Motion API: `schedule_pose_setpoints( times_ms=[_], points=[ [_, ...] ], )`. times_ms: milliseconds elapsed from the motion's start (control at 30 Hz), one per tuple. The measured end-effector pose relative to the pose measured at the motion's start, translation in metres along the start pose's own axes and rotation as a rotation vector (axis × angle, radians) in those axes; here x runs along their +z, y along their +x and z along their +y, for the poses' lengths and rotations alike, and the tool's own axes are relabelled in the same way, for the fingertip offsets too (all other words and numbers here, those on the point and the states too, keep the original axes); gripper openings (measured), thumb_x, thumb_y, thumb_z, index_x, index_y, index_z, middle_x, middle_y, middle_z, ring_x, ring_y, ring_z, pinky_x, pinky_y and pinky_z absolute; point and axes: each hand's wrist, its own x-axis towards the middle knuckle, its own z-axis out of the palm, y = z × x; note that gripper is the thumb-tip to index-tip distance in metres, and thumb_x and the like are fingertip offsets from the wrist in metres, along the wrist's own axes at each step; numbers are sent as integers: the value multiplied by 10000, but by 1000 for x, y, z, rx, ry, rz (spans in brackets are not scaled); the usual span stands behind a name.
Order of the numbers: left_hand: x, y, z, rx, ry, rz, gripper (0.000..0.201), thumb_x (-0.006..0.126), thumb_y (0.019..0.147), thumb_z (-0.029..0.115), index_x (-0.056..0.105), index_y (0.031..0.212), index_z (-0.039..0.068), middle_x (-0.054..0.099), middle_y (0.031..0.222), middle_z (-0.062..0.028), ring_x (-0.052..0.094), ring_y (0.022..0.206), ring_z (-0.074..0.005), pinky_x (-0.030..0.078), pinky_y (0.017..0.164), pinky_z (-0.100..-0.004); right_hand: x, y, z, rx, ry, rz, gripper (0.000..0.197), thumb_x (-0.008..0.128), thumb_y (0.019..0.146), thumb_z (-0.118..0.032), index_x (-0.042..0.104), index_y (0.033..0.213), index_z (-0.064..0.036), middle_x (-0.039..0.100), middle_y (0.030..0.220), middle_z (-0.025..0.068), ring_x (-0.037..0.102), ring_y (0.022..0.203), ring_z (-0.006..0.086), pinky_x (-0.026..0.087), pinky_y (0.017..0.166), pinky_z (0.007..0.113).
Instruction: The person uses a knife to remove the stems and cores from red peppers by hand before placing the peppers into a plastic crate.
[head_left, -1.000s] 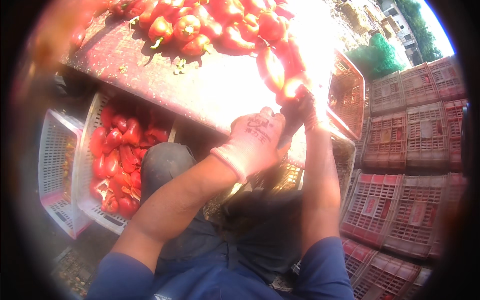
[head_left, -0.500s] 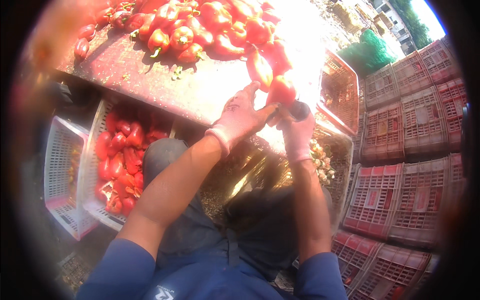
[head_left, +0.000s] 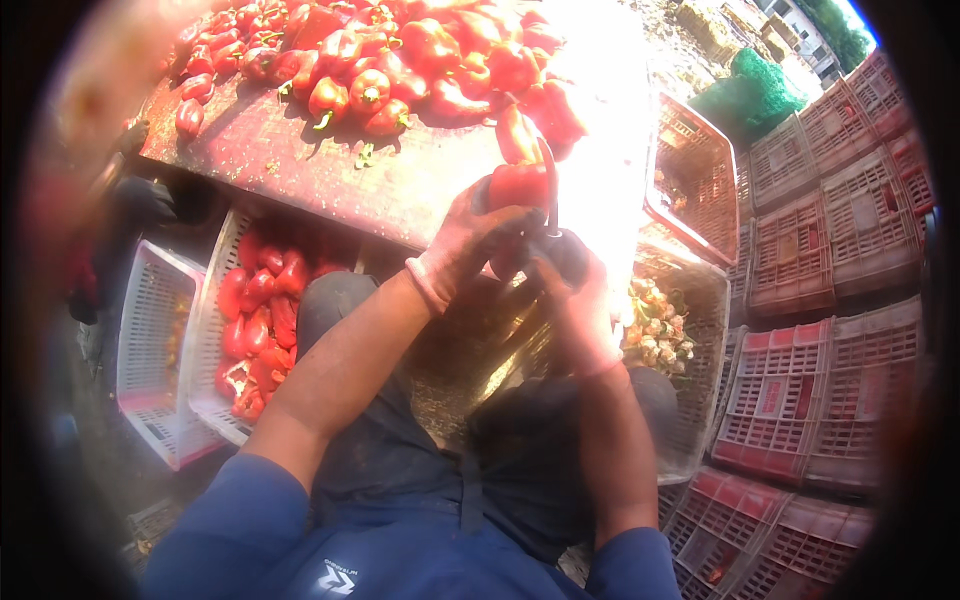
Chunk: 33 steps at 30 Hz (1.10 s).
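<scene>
Both my hands wear pale pink gloves with dark fingers. At the table's front edge my left hand (head_left: 482, 232) is wrapped round a red bell pepper (head_left: 518, 187). My right hand (head_left: 578, 285) is closed on a curved metal blade (head_left: 553, 190), which stands upright against the pepper's right side; its handle is hidden in the fist. Just beyond lies another red pepper (head_left: 517, 135), at the edge of a large heap of red bell peppers (head_left: 400, 75) on the red tabletop (head_left: 240, 165).
At lower left a white crate (head_left: 207, 350) holds red peppers, some cut. Beside it stands another white crate (head_left: 150, 350). Under the table's right end a crate (head_left: 705, 400) holds cut-out cores; an orange crate (head_left: 690, 150) stands beyond. Stacked red crates (head_left: 775, 390) line the right.
My left hand has drawn the pepper nearer and turned it. My right hand has moved down and left, and the curved blade now shows beside the pepper. The view has shifted slightly.
</scene>
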Motion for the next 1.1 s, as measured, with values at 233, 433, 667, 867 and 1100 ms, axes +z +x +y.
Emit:
schedule_pose_setpoints(
  times_ms=[233,433,667,867,1100],
  points=[
    [-7,4,7,172,123,62,435,735,892,154,614,1281,2,674,1167,-55,627,1061,-141,513,944,-309,-16,-9,-32,212,268,-81,267,673,998,-236,648,1183,-45,683,861,34,590,692,63,448,581,218],
    [-10,7,8,281,367,129,476,798,863,177,619,1272,10,679,1163,-75,632,1070,-155,511,966,-327,-9,-7,-11,52,116,-54,216,688,976,-216,676,1078,-27,621,774,-1,513,629,49,428,534,246],
    [-13,9,13,362,515,162,561,881,787,225,627,1246,23,692,1114,-73,648,1021,-157,528,933,-336,-10,-11,-21,166,117,-107,185,682,967,-192,662,1035,-20,599,730,-7,517,626,55,432,536,251],
    [-11,5,18,349,491,106,544,890,776,236,646,1213,21,704,1077,-66,653,981,-141,535,889,-314,-9,-9,-6,115,64,-105,207,691,960,-199,649,1023,-6,600,722,10,529,635,76,450,563,278],
    [-12,7,15,261,-36,31,336,755,928,245,669,1157,14,691,1074,-40,638,992,-117,534,884,-280,9,-12,1,65,-39,-136,242,700,953,-210,651,1058,2,663,777,114,600,710,164,507,707,360]
  ],
)
